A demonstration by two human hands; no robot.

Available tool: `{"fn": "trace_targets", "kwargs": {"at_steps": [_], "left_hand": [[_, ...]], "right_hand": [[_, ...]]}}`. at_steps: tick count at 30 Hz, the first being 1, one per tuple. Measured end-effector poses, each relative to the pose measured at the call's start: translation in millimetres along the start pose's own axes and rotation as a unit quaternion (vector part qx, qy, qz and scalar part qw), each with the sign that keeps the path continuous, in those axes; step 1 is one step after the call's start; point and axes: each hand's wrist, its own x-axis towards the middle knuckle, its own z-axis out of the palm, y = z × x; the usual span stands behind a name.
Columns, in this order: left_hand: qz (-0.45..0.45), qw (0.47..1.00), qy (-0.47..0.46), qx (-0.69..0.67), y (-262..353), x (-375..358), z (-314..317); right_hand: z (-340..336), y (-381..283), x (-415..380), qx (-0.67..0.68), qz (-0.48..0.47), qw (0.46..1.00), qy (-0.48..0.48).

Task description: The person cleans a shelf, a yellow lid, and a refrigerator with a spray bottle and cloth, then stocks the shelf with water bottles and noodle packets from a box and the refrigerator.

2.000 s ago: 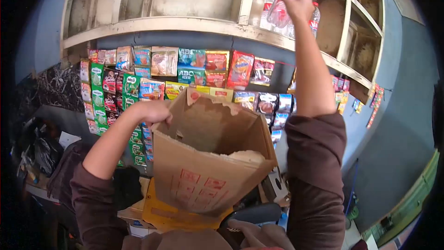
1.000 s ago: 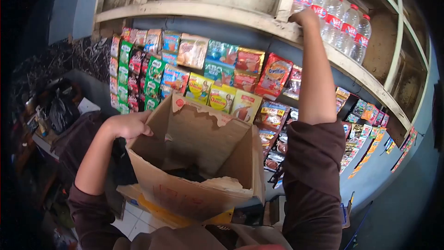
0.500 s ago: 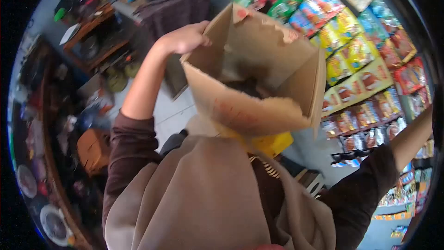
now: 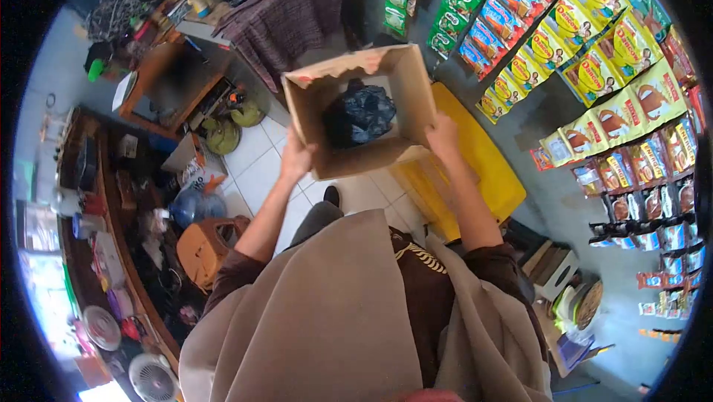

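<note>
An open cardboard box (image 4: 364, 163) with a torn upper edge is held in the air in front of my body. A crumpled black plastic bag (image 4: 362, 114) lies inside it. My left hand (image 4: 297, 158) grips the box's left side, near the lower corner. On the opposite side my right hand (image 4: 444, 137) grips the wall, its fingers partly hidden by the box. Tiled floor (image 4: 256, 153) shows beneath and beside the box.
Snack and drink sachets (image 4: 549, 49) hang in strips on the right wall. A yellow table (image 4: 483, 168) stands behind my right forearm. To the left are an orange-brown plastic stool (image 4: 202, 253), a water jug (image 4: 197, 209) and wooden shelves (image 4: 122, 253). A cloth-covered table (image 4: 286, 19) stands ahead.
My right hand, earlier stretched out to the far right, now holds the box. The box has been lowered and turned, showing the black bag inside. My left hand has come down closer to my body.
</note>
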Motion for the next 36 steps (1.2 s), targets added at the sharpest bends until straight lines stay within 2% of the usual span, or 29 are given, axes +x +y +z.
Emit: {"fn": "trace_targets", "kwargs": {"at_steps": [1,3,4,5,6,7,8,9,11,13,15,16,18,20,21,22,23,24,25,26,28,30,32,34,36], "left_hand": [[0.018,1.000,-0.001,-0.001,-1.1,7.1,14.4],[0.008,0.995,-0.057,-0.078,-29.8,41.9,51.7],[0.009,0.989,-0.082,-0.120,-42.1,57.3,70.5],[-0.019,0.992,-0.101,-0.077,-47.7,69.9,87.3],[-0.041,0.988,-0.098,-0.116,-75.3,88.0,117.4],[0.114,0.985,-0.088,-0.091,-86.6,99.6,135.7],[0.129,0.984,-0.074,-0.100,-76.6,103.1,142.5],[0.145,0.982,-0.061,-0.109,-66.0,105.6,149.6],[0.005,0.988,-0.133,-0.079,-58.3,115.4,169.7],[0.009,0.988,-0.151,-0.036,-13.9,109.1,156.3],[-0.022,0.982,-0.185,-0.030,-23.3,117.1,180.3],[-0.017,0.979,-0.200,-0.035,-19.9,114.4,185.0],[-0.066,0.976,-0.205,-0.036,-8.3,112.6,190.6],[-0.058,0.978,-0.196,-0.047,-8.6,106.8,207.3],[-0.056,0.982,-0.173,-0.056,-11.0,107.7,217.2],[-0.054,0.981,-0.179,-0.054,-12.4,111.6,228.3],[0.044,0.994,-0.102,-0.021,-17.4,115.0,241.7],[0.142,0.990,-0.020,0.012,-23.8,120.0,256.2],[0.143,0.990,-0.018,0.011,-38.8,131.8,275.9],[0.020,0.990,-0.108,-0.085,-57.6,148.8,298.7],[-0.027,0.980,-0.160,-0.114,-52.1,171.2,312.6],[-0.078,0.974,-0.172,-0.126,-45.5,180.0,331.2],[-0.086,0.976,-0.160,-0.120,-35.5,180.5,345.9],[-0.038,0.990,-0.123,-0.057,-16.2,175.3,339.2],[0.036,0.998,-0.058,0.005,-28.8,191.1,343.8]], "right_hand": [[6.9,16.0,3.4,0.008,-0.007,0.998,0.054],[-2.6,26.1,7.3,-0.022,0.061,0.997,0.052],[-2.2,30.5,6.0,-0.010,0.053,0.992,0.115],[-3.0,33.2,7.5,0.000,0.040,0.983,0.179],[-4.9,37.7,10.0,0.002,0.064,0.981,0.181],[-4.3,40.8,10.3,0.003,0.088,0.979,0.181],[-0.7,41.4,11.3,0.007,0.155,0.967,0.204],[4.4,39.0,10.8,0.011,0.222,0.948,0.228],[25.6,25.2,2.9,-0.198,0.288,0.851,0.391],[67.4,58.6,-3.6,-0.214,0.343,0.800,0.444],[91.5,63.4,-15.5,0.000,0.413,0.875,0.254],[95.7,30.8,-12.1,0.141,0.413,0.870,0.229],[105.2,25.5,-7.5,0.269,0.409,0.854,0.176],[137.7,94.0,-3.1,0.256,0.422,0.855,0.158],[144.9,129.8,0.4,0.139,0.286,0.924,0.213],[145.9,148.8,3.5,0.014,0.140,0.956,0.256],[135.8,143.7,9.8,0.012,0.144,0.956,0.256],[117.7,129.9,21.8,0.125,0.244,0.939,0.206],[100.1,110.1,34.4,0.236,0.333,0.900,0.151],[89.4,90.6,43.2,0.236,0.327,0.902,0.152],[69.3,64.5,65.4,0.228,0.386,0.881,0.150],[81.3,102.2,76.9,0.099,0.336,0.916,0.195],[94.2,141.9,83.4,-0.066,0.287,0.919,0.261],[71.5,127.5,89.9,-0.037,0.349,0.914,0.202],[83.0,179.0,89.6,-0.136,0.318,0.934,0.092]]}}
